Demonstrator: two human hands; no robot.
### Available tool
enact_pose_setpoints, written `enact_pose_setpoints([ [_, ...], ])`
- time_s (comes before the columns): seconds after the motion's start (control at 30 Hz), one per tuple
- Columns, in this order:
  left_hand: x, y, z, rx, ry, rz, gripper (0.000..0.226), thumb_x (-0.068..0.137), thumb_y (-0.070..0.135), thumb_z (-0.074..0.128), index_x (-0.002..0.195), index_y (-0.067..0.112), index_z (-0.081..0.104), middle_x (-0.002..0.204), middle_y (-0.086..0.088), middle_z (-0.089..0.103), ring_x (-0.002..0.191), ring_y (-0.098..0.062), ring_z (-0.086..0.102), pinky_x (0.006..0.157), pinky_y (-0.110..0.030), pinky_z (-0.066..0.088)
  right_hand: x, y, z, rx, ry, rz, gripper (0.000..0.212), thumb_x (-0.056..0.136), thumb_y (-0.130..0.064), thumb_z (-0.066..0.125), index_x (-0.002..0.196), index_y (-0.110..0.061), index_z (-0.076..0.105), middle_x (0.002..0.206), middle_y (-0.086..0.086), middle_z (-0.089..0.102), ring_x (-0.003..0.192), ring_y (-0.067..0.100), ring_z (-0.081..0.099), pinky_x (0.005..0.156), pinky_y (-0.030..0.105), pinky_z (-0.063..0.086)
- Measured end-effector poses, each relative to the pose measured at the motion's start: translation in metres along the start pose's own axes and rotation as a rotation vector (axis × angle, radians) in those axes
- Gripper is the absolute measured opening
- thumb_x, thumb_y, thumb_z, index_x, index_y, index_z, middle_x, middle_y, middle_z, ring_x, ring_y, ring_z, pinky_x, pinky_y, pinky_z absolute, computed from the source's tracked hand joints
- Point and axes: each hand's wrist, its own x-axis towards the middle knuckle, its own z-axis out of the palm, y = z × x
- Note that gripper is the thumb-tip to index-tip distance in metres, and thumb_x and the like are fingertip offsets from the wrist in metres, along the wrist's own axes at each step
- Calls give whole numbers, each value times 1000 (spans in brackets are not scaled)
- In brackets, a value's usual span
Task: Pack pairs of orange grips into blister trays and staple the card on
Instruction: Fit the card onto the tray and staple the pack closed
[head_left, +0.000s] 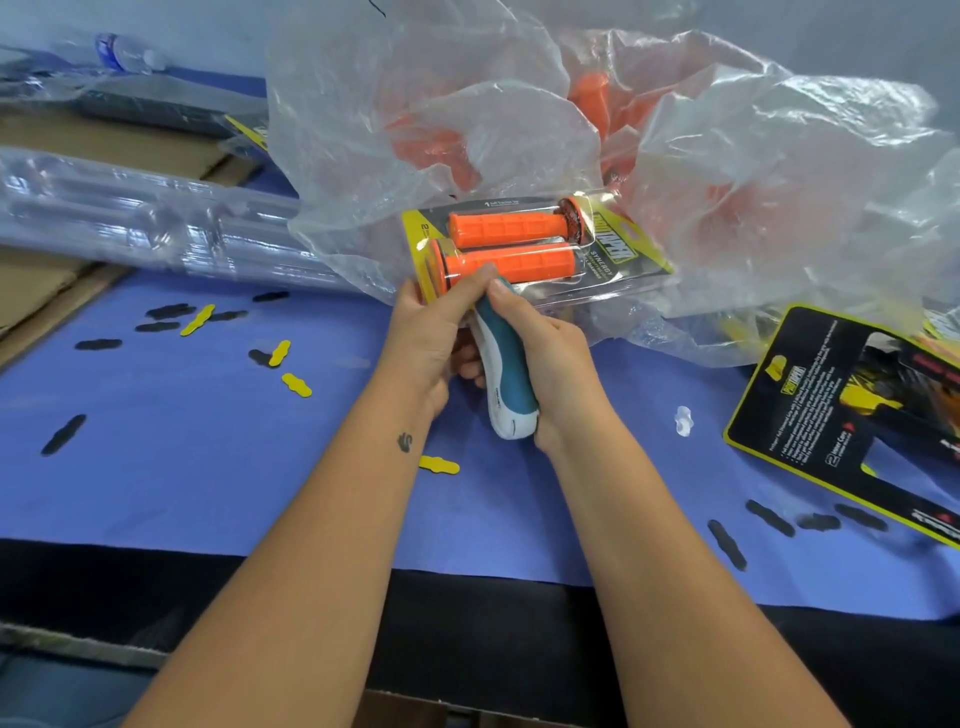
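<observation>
orange ribbed rubber grips (511, 228), two of them, are lying side by side in a clear plastic blister tray with a yellow and black printed card (618, 249) behind it, held just above the blue table cover (218, 457) in front of the big crinkled clear plastic bag (467, 104) of loose orange grips. left hand (431, 332) is gripping the tray's near left corner, thumb lying on the front by the lower grip's flange, fingers curled behind. right hand (556, 369) is wrapping tight round a teal and white handheld stapler (506, 374), its nose sitting at the tray's near edge, thumb pressing along the top. a flat black and yellow backing card (831, 415) is lying well apart to the right on the cover. small yellow and black punched-out card tabs (296, 384) are scattering across the cover. a stack of empty clear trays in plastic wrap (145, 218) is lying to the left, on brown cardboard (47, 280)
</observation>
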Motion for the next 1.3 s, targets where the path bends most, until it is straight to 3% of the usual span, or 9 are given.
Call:
enact_pose_setpoints([
  [0.3,-2,-4,6,-18,106,8,29,87,21,70,106,13,49,54,0,46,34,-14,41,36,-15,28,-2,-3,2,-5,36,35,41,83,-30,75,84,10,66,62,22,60,48,28,55,50,30,49],
  [0.53,-3,-3,5,-7,25,27,29,89,24,69,107,15,47,60,-1,51,39,-13,47,36,-18,31,-2,-3,-4,-30,24,20,49,85,-34,72,89,15,67,64,22,63,50,28,58,53,30,51],
  [0.63,-3,2,2,-33,-36,-53,23,91,36,60,101,17,51,62,-5,52,42,-18,46,40,-21,32,1,-6,-11,-92,-51,56,49,85,-41,70,90,8,70,70,20,67,55,27,63,57,30,54],
  [0.73,0,9,-5,-149,-101,-134,39,90,49,44,84,15,61,61,-6,54,51,-23,46,46,-26,34,1,-10,-20,-156,-196,80,49,79,-52,63,91,-5,72,76,17,69,62,25,65,58,29,54],
  [0.87,1,11,-11,-392,-18,-128,25,91,37,50,87,13,58,86,-11,67,83,-27,68,66,-35,57,2,-11,-28,4,-219,58,45,86,-51,54,88,-10,73,72,15,67,58,25,62,54,25,51],
  [0.93,1,8,-9,-527,78,-113,12,91,24,57,85,13,57,91,-10,69,90,-24,70,80,-37,58,4,-12,-33,97,-184,24,42,93,-48,49,93,-11,70,71,11,68,59,24,62,55,27,51],
  [1.07,5,1,-6,-410,132,-81,11,91,4,60,86,13,63,90,-7,70,79,-14,70,76,-27,56,7,-14,-41,251,-78,-43,35,96,-44,47,93,-15,67,69,4,68,60,22,61,60,32,48],
  [1.17,4,-5,-2,-256,40,-111,9,91,7,62,85,13,64,90,-6,71,78,-13,71,78,-28,56,9,-12,-42,288,-38,-44,34,95,-45,50,100,-14,62,70,3,67,60,22,60,61,32,49],
  [1.3,5,-8,-1,-300,77,-96,8,93,9,62,86,13,61,86,-5,71,79,-13,71,74,-29,57,10,-11,-42,294,-13,-50,35,94,-45,51,102,-12,61,68,3,66,59,22,60,62,31,49],
])
